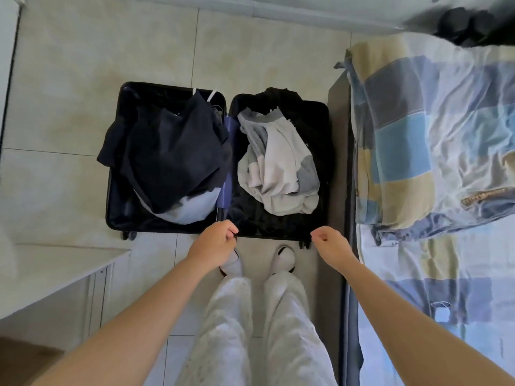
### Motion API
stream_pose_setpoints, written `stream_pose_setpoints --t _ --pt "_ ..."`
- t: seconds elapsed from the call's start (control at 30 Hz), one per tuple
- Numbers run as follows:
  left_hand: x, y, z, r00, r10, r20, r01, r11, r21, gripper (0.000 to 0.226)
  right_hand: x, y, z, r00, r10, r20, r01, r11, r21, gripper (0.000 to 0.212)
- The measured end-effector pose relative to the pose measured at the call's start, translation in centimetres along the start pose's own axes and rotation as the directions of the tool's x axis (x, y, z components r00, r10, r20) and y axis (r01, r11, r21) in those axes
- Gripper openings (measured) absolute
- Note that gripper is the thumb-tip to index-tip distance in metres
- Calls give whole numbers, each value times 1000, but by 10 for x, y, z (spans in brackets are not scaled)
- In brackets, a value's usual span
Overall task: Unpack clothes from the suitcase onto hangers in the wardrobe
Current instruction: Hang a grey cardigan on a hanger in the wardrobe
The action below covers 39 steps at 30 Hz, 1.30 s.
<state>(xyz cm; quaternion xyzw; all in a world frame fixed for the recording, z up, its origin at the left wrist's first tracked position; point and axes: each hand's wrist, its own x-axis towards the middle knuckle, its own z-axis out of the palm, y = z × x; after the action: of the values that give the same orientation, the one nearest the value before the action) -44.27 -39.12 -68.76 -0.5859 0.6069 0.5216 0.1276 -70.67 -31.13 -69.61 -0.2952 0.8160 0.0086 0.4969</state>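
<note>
Black suitcase open: dark clothes left, grey clothes right. Left hand curled at rim, grip unclear; right hand curled, empty.

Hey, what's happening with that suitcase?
A person stands over an open suitcase on the floor. Dark clothes fill its left half, grey clothes its right. The left hand and right hand are curled at its near edge; no clothes are in either hand.
</note>
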Motion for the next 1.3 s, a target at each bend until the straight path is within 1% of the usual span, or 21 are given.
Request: stream_pose_setpoints --t 0.07,0.13,0.2,0.3,0.4,0.47,0.53,0.6,0.67,0.7,0.77,0.83,0.87,0.9,0.97,1.0,1.03,1.1,1.17,1.27,1.3 --pt "37 -3 2 1000 5 10 -5 1000 9 25 42 0 11 1000 9 -11 -9 1000 28 32" --pt "78 -9 10 1000 -11 -14 11 1000 -28 26 90 -1 22 1000 11 -5 -11 999 45 42" --pt "113 -18 22 999 -39 -33 36 996 -80 26 136 -6 32 1000 3 21 -4 999 52 55" --pt "163 -38 45 996 -85 2 85 988 -132 25 208 -13 44 996 25 84 -36 991 126 72" --pt "206 -61 63 990 -140 -13 135 976 -171 24 272 -24 52 997 42 71 -60 958 282 108" --pt "229 -77 74 984 -176 -41 164 966 -199 23 301 -34 59 997 67 31 -74 901 427 118" --pt "244 -89 82 979 -197 -57 178 954 -243 21 316 -40 66 997 57 54 -77 856 511 110" --pt "249 -94 85 976 -204 -73 175 941 -289 19 318 -42 75 991 -6 132 -66 845 531 86" --pt "249 -94 86 976 -198 -94 157 931 -331 18 311 -39 84 980 -46 192 -47 892 450 58" --pt "247 -91 84 975 -198 -99 152 923 -353 18 306 -37 88 976 -51 213 -43 910 413 48" --pt "244 -83 82 976 -201 -85 147 893 -426 15 296 -39 87 974 -32 225 -65 910 411 38" --pt "240 -64 75 976 -214 -43 159 830 -534 5 282 -43 79 981 -6 193 -89 874 478 24" --pt "239 -55 72 972 -233 -15 181 794 -581 7 275 -44 75 982 8 188 -108 841 529 21" --pt "237 -43 66 965 -263 7 212 763 -611 11 265 -45 67 981 10 193 -122 805 581 25" --pt "230 -24 58 937 -345 63 301 698 -650 26 239 -45 54 972 -19 235 -145 739 658 52" --pt "224 -14 53 922 -376 99 339 653 -677 36 224 -44 46 964 -63 259 -137 715 686 63" --pt "219 -6 51 911 -389 137 365 605 -707 48 210 -42 40 954 -119 275 -116 700 705 69" --pt "206 10 46 910 -360 206 377 512 -771 68 180 -42 28 928 -217 303 -66 703 708 74" --pt "194 24 41 919 -286 270 375 429 -822 79 153 -47 20 892 -288 349 -33 728 685 69" --pt "178 41 36 912 -192 361 405 300 -864 99 112 -62 12 803 -337 492 -56 779 625 35" --pt "170 46 35 907 -203 368 414 283 -865 96 97 -67 11 766 -342 545 -62 804 591 28"
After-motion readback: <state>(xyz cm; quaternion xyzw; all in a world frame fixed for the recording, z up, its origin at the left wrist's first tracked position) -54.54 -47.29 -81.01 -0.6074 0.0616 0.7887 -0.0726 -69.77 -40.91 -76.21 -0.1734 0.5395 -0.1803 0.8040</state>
